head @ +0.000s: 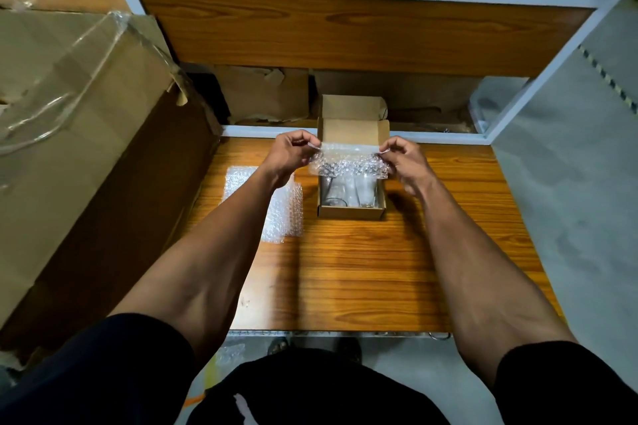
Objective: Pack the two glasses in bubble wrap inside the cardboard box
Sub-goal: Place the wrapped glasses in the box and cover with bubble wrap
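Note:
A small open cardboard box (351, 211) stands on the wooden table, its lid flap up at the back. Two clear glasses (348, 191) lie side by side inside it. My left hand (291, 155) and my right hand (402, 160) each pinch one end of a sheet of bubble wrap (348, 162), stretched between them over the far half of the box. The sheet hides the upper parts of the glasses.
Another piece of bubble wrap (276, 210) lies on the table (362, 269) left of the box. A big cardboard carton (86, 148) stands at the left. A white-framed wooden shelf (362, 31) rises behind the table, with torn cardboard beneath it.

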`<control>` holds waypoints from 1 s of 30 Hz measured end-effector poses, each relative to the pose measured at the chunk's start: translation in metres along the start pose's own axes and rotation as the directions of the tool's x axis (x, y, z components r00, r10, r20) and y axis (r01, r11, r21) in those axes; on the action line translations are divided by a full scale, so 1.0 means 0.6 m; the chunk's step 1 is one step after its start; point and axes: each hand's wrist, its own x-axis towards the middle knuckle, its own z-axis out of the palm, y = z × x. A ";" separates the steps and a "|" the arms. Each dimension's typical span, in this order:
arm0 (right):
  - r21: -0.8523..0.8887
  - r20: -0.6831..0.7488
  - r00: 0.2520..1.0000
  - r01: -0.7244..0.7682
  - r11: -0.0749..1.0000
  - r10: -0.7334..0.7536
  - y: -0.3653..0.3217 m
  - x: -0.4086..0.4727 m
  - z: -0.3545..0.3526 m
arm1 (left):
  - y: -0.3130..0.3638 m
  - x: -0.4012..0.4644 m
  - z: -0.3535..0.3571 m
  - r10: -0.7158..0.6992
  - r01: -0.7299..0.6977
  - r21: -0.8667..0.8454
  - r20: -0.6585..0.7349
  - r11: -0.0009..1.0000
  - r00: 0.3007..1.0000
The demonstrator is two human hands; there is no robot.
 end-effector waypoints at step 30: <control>-0.021 0.051 0.999 -0.010 1.000 0.011 0.019 -0.001 -0.002 | -0.016 -0.008 -0.002 -0.037 0.035 -0.045 -0.024 0.998 0.999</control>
